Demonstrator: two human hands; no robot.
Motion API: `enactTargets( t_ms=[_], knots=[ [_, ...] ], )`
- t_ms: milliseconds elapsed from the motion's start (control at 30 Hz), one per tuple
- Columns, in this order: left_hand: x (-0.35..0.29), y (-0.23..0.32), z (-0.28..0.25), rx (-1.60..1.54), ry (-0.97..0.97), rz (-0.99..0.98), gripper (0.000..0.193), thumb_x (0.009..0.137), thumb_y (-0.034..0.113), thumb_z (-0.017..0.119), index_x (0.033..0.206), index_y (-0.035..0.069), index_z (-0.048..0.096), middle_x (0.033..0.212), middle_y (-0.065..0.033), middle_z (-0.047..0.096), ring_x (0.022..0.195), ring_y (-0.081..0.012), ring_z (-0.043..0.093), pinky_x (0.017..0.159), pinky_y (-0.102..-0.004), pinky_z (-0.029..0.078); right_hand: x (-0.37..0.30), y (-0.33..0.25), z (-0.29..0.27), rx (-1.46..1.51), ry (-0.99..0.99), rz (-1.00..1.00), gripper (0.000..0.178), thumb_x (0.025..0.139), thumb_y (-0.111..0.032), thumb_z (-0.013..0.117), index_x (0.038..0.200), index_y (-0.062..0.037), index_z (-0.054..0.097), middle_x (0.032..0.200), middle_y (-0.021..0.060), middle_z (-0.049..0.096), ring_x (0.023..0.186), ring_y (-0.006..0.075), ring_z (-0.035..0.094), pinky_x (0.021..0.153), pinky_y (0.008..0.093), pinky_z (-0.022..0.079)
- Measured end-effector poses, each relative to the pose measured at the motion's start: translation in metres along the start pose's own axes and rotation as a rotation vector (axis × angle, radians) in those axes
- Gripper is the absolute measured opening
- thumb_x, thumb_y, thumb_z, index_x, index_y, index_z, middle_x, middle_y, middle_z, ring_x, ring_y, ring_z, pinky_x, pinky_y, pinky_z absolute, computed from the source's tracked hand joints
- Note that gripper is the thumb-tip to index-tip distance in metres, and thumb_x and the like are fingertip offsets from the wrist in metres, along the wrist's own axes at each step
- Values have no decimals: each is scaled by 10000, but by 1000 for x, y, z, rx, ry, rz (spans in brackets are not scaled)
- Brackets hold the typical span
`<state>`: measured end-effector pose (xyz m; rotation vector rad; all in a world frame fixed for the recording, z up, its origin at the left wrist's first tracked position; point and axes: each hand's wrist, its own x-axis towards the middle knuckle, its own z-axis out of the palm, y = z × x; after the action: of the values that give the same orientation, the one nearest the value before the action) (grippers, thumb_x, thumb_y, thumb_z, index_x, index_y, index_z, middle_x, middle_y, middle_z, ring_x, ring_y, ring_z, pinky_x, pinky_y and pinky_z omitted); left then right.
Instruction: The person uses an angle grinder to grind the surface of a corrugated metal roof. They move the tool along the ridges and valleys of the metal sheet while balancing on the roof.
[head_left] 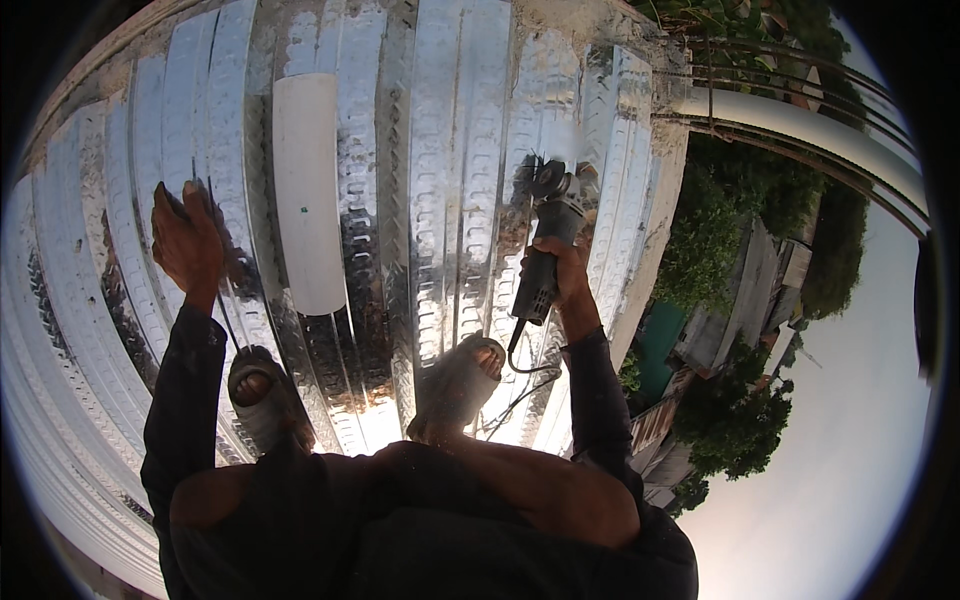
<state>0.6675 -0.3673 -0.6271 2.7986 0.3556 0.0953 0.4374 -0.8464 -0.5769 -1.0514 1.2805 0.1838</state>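
Observation:
My right hand is wrapped round the dark body of an angle grinder. Its disc points away from me, close above a rib of the ribbed metal decking. From the grinder's near end a black power cord curves down towards my feet. Far to the left, my left hand is closed low over the decking, fingers curled. A thin dark line, perhaps a rod, runs beside it towards my left foot; what the fingers hold is not clear.
A white rectangular panel lies on the decking between my hands. My sandalled feet stand on the sheets. Beyond the concrete edge on the right is a drop to trees and roofs. Rebar and a pale pipe extend at the upper right.

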Motion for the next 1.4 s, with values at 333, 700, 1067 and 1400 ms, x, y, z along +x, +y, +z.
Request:
enactTargets(
  t_ms=[333, 700, 1067, 1400],
  knots=[
    [-1, -1, -1, -19, -8, 2, 707, 1044, 577, 434, 1518, 52, 449, 1389, -187, 599, 1308, -374, 553, 1108, -542, 359, -24, -11, 5, 49, 24, -22, 248, 817, -102, 732, 980, 56, 634, 791, 125, 659, 655, 250, 684, 593, 392, 594],
    [99, 54, -96, -198, -134, 169, 769, 1051, 557, 470, 1547, -26, 397, 1474, -294, 542, 1392, -437, 502, 1163, -447, 364, -64, -66, -59, 447, -219, -73, 300, 831, -190, 724, 1000, 34, 617, 804, 145, 666, 669, 269, 683, 655, 405, 607],
    [99, 348, -134, 156, -236, 1055, 547, 1029, 467, 567, 1373, 42, 602, 1380, -217, 628, 1290, -398, 583, 1081, -468, 462, -59, -61, -91, 488, -324, 25, 320, 835, -216, 738, 1025, 14, 622, 820, 150, 683, 638, 272, 686, 605, 389, 594],
    [101, 390, -13, 219, -600, 1418, 509, 1042, 383, 583, 1406, 27, 562, 1442, -213, 568, 1345, -395, 528, 1113, -501, 420, -90, -79, -47, 595, -217, 90, 430, 840, -233, 724, 1144, 19, 554, 942, 147, 640, 752, 257, 678, 711, 418, 601]
  ],
)
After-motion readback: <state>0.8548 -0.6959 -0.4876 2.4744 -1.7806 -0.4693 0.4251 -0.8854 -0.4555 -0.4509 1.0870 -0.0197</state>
